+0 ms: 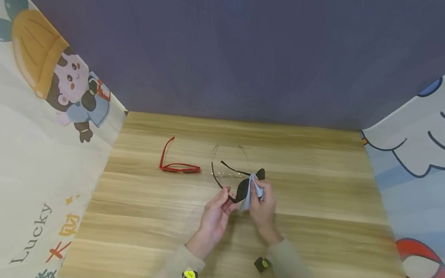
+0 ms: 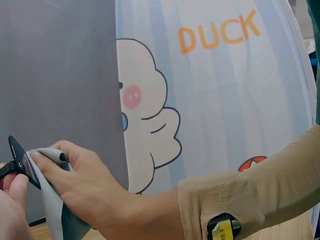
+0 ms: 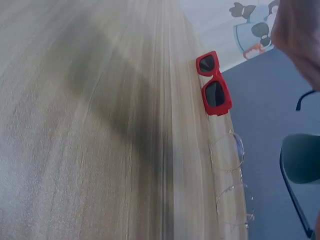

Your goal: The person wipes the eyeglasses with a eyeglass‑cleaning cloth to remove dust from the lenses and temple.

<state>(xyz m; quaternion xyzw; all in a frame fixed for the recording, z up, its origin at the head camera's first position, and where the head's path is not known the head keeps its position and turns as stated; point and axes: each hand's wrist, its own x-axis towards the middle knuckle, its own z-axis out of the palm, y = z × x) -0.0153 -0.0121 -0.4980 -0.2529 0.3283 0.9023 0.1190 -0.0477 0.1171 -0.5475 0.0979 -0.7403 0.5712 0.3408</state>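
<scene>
Black sunglasses (image 1: 243, 189) are held above the table, their temples spread toward the far side. My left hand (image 1: 215, 215) pinches them at the left hinge corner of the frame. With my right hand (image 1: 263, 207) I grip a light blue cloth (image 1: 247, 198), folded over a lens. In the left wrist view the cloth (image 2: 52, 200) hangs down from the right hand (image 2: 87, 182), pressed on the dark lens (image 2: 22, 157). The right wrist view shows one dark lens (image 3: 301, 158) at its right edge; the cloth is not distinguishable there.
Red sunglasses (image 1: 181, 168) rest on the wooden table (image 1: 141, 228) to the left. Behind the held pair lie clear thin-framed glasses (image 3: 227, 152), partly covered in the head view. A dark panel (image 1: 249, 54) stands at the back, with printed side panels (image 1: 434, 142) left and right.
</scene>
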